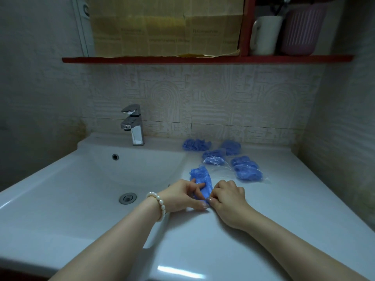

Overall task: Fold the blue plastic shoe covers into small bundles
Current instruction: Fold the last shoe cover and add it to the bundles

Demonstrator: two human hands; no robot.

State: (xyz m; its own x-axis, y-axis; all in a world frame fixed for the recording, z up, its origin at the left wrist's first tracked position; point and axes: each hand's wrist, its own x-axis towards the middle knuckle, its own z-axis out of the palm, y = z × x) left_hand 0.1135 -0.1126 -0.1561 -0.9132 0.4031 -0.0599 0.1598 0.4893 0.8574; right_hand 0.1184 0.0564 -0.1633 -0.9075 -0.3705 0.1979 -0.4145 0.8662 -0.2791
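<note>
A blue plastic shoe cover (pixel 200 178) lies stretched out on the white counter (pixel 284 199) just right of the basin. My left hand (pixel 182 196), with a pearl bracelet on its wrist, pinches the cover's near end. My right hand (pixel 228 196) grips the same end from the right, fingers curled, so the near part is hidden. Farther back lie more blue covers: a crumpled bunch (pixel 196 144) by the wall, a bundle (pixel 231 147), a bundle in clear wrap (pixel 214 157), and a clear bag of bundles (pixel 246 168).
The sink basin (pixel 91 179) with its drain (pixel 127 198) is at the left, and a chrome faucet (pixel 134 124) stands behind it. A red shelf (pixel 203 59) overhead carries a white mug (pixel 264 35) and a pink ribbed container (pixel 302 31). Tiled walls close the back and right.
</note>
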